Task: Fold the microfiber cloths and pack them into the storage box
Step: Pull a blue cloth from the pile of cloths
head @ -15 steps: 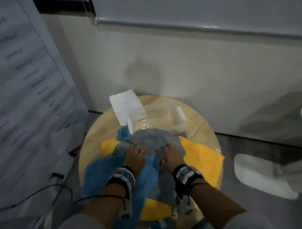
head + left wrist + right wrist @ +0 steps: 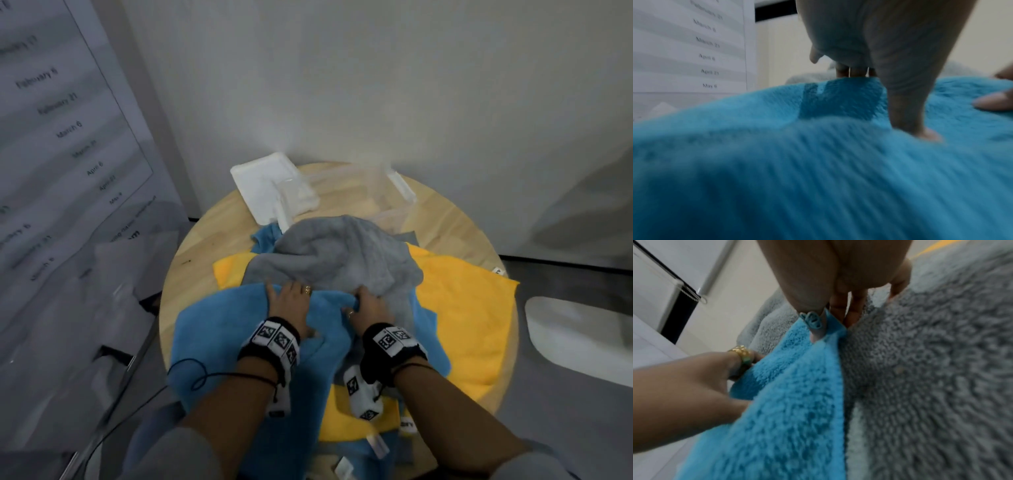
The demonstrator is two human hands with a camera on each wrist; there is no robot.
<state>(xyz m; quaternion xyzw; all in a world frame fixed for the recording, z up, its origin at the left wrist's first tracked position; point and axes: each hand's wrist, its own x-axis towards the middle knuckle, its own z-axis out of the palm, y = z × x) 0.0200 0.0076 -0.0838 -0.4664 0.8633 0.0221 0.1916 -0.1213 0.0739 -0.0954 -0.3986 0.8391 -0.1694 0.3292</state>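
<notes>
A blue cloth [image 2: 219, 329] lies at the front left of the round wooden table [image 2: 462, 226], over a bunched grey cloth [image 2: 335, 257] and yellow cloths [image 2: 462, 308]. My left hand [image 2: 291, 298] grips the blue cloth's far edge, fingers behind it and thumb on top [image 2: 890, 104]. My right hand [image 2: 368, 301] pinches the same edge's corner between thumb and fingers [image 2: 833, 326], against the grey cloth [image 2: 931, 386]. The clear storage box [image 2: 400, 186] stands at the table's back with no cloth in it. Its white lid [image 2: 260, 181] lies to its left.
Another blue cloth [image 2: 265, 236] peeks out behind the grey one. A large printed sheet of dates [image 2: 68, 137] leans at the left. A black cable [image 2: 191, 373] loops by my left forearm. The wall is close behind the table. A white object [image 2: 575, 335] sits low on the right.
The blue cloth's far edge is now drawn up between both hands, over the grey cloth. The hands have stayed near the table's middle; the head view has shifted.
</notes>
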